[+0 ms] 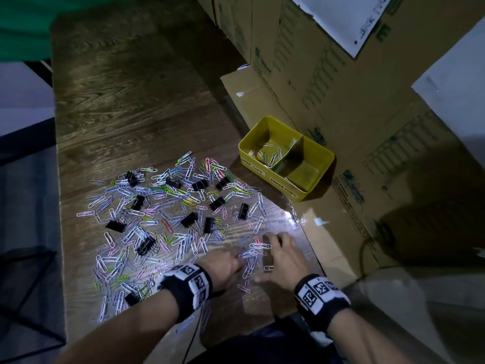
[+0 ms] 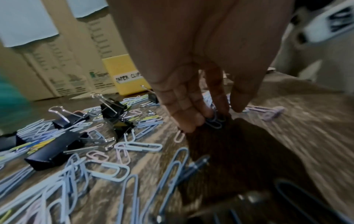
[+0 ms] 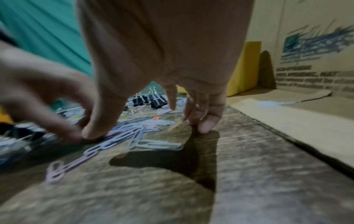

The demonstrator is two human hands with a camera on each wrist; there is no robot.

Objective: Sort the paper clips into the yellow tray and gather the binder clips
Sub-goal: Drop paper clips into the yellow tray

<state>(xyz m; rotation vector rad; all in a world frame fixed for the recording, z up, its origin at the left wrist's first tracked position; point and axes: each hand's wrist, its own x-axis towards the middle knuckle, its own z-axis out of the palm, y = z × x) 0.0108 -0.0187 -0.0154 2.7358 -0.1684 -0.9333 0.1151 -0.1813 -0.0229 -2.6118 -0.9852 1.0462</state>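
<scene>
Head view shows the yellow tray (image 1: 286, 156) at the cardboard boxes (image 1: 341, 106), a few paper clips (image 1: 168, 206) already in its farther compartment, the nearer one seemingly bare. Most clips and all visible binder clips (image 1: 189, 219) lie scattered on the table (image 1: 126, 106), on the tray's near-left side. Nearer than the tray, the left hand (image 1: 227, 267) pinches a small bunch of clips, while the right hand (image 1: 283, 258) presses spread fingers down, probably raking clips together. Sorting has barely begun; binder clips remain ungathered.
</scene>
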